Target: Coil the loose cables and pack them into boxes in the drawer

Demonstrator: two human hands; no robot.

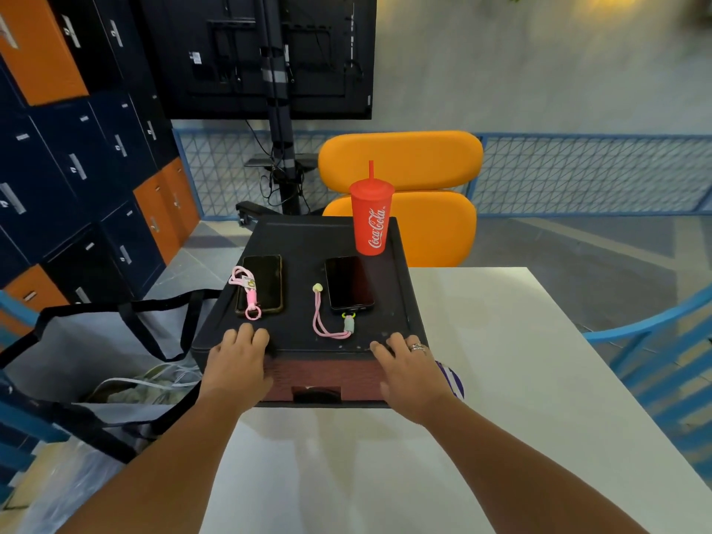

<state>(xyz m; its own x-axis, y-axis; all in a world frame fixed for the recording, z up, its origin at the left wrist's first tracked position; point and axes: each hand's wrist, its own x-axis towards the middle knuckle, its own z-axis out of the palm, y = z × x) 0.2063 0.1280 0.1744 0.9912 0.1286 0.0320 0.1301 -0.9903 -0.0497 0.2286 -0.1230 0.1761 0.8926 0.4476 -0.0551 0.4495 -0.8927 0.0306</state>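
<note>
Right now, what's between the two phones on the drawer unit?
Head view: the pink wrist strap clipped to the right phone lies there on the drawer unit; otherwise bare top.

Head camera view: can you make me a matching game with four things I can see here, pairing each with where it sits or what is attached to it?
Things:
1. red cup
2. left phone
3. right phone
4. tote bag

Descriptions:
A. beside the left edge of the table
B. upright at the far right corner of the black box
C. pink cord at its near end
D. pink looped strap lying on its left side

Pairs: 1-B, 2-D, 3-C, 4-A
</note>
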